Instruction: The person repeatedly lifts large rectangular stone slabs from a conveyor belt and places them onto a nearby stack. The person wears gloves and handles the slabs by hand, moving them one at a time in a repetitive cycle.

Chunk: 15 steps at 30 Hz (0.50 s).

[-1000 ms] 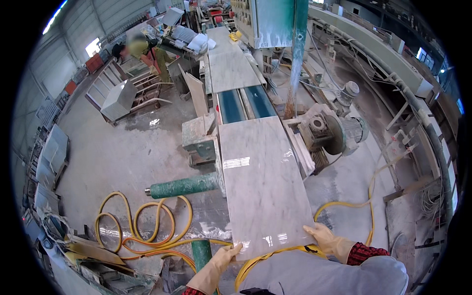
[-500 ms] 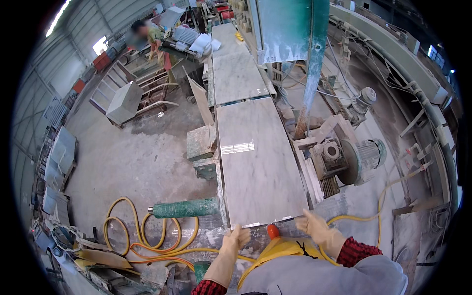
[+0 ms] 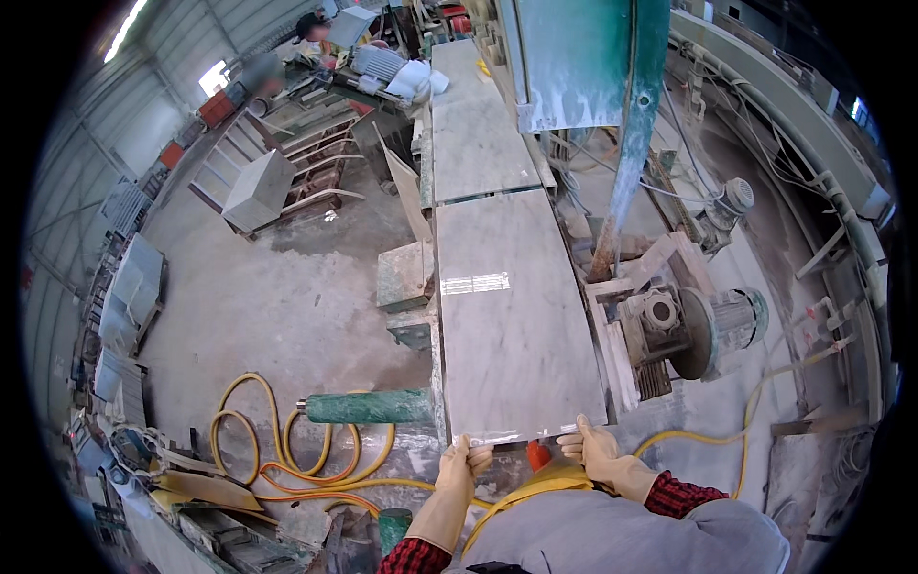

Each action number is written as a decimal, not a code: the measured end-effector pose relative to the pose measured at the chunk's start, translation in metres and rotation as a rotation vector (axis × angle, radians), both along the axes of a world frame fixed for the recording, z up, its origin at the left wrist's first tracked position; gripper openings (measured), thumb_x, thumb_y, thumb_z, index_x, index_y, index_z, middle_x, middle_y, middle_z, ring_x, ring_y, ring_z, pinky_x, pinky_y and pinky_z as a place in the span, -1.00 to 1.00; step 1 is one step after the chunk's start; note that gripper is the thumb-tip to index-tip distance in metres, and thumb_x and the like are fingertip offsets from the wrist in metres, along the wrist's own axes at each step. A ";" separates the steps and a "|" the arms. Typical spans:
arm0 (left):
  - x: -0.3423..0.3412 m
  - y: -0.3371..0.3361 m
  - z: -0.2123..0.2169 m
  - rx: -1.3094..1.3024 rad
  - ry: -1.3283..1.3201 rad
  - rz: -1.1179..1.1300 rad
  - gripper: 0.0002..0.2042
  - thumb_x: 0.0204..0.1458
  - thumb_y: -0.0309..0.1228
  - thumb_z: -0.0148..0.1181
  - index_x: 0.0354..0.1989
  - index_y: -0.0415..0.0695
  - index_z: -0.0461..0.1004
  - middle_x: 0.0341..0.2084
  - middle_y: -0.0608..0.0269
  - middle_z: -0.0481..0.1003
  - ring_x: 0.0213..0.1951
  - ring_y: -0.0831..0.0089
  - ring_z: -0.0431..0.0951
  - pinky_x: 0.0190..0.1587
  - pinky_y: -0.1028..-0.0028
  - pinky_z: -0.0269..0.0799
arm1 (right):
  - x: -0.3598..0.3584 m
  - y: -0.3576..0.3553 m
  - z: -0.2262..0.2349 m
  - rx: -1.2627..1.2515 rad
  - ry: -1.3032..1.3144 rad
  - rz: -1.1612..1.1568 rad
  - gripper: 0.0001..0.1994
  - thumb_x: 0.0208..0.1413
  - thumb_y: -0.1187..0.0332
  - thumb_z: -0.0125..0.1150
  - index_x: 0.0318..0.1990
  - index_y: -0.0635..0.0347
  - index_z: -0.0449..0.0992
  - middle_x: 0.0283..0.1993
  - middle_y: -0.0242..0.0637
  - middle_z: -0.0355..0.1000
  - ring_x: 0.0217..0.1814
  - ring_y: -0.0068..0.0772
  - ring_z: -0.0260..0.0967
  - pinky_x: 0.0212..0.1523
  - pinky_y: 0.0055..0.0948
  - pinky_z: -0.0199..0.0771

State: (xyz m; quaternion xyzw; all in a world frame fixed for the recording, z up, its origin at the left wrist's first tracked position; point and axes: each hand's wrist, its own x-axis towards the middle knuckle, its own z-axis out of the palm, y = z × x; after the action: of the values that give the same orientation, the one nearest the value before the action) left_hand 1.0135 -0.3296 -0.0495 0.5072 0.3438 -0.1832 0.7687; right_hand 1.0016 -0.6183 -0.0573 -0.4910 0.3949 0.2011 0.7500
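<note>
A pale grey, veined stone slab [image 3: 521,354] lies flat on the machine bed, with glossy reflections on its face. My left hand [image 3: 463,465], in a cream glove, holds its near edge by the left corner, thumb up against the edge and fingers curled. At the right part of the same edge, my gloved right hand [image 3: 595,452] has its thumb on top, fingers bent below the rim. Some fingertips are hidden under the slab. A second slab [image 3: 483,143] lies in line beyond, separated by a narrow dark gap.
A motor with a round wheel [image 3: 703,330] stands right of the bed. On the left, a green roller [image 3: 368,408] juts out above coiled yellow hoses [image 3: 277,450]. A green panel [image 3: 574,67] hangs at the far right of the line. A person [image 3: 311,29] is far back left.
My right hand has moved left and in to the slab's near edge, taking hold of it. My left hand has closed on the edge too. The view has shifted slightly.
</note>
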 end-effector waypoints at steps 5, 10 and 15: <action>0.014 -0.005 0.000 0.014 -0.014 0.034 -0.55 0.48 -0.08 0.06 -0.04 -0.35 0.50 -0.22 -0.07 0.68 -0.30 0.31 0.72 -0.11 0.36 0.75 | 0.013 0.001 0.000 -0.002 -0.019 -0.013 -0.50 0.50 -0.09 0.09 -0.19 0.24 0.59 -0.21 -0.14 0.72 -0.40 -0.41 0.59 -0.42 -0.49 0.58; 0.028 -0.003 -0.007 -0.005 -0.033 0.005 -0.55 0.48 -0.09 0.05 0.02 -0.37 0.47 -0.18 -0.08 0.67 -0.27 0.30 0.72 -0.07 0.32 0.75 | 0.027 0.004 0.003 -0.070 -0.018 -0.046 -0.54 0.50 -0.06 0.10 -0.08 0.25 0.55 -0.20 -0.11 0.72 -0.41 -0.39 0.59 -0.40 -0.49 0.63; 0.040 -0.010 -0.002 0.006 -0.034 0.014 -0.55 0.49 -0.11 0.04 0.08 -0.39 0.43 -0.16 -0.10 0.66 -0.24 0.28 0.72 -0.04 0.30 0.75 | 0.037 0.005 0.006 -0.114 -0.029 -0.076 -0.54 0.51 -0.03 0.09 -0.05 0.31 0.50 -0.16 -0.05 0.72 -0.34 -0.34 0.60 -0.33 -0.49 0.65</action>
State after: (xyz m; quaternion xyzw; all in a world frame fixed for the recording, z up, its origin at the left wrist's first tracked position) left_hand 1.0535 -0.3396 -0.0514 0.5102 0.3345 -0.1682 0.7743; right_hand 1.0381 -0.6135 -0.0514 -0.5205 0.4130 0.1425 0.7336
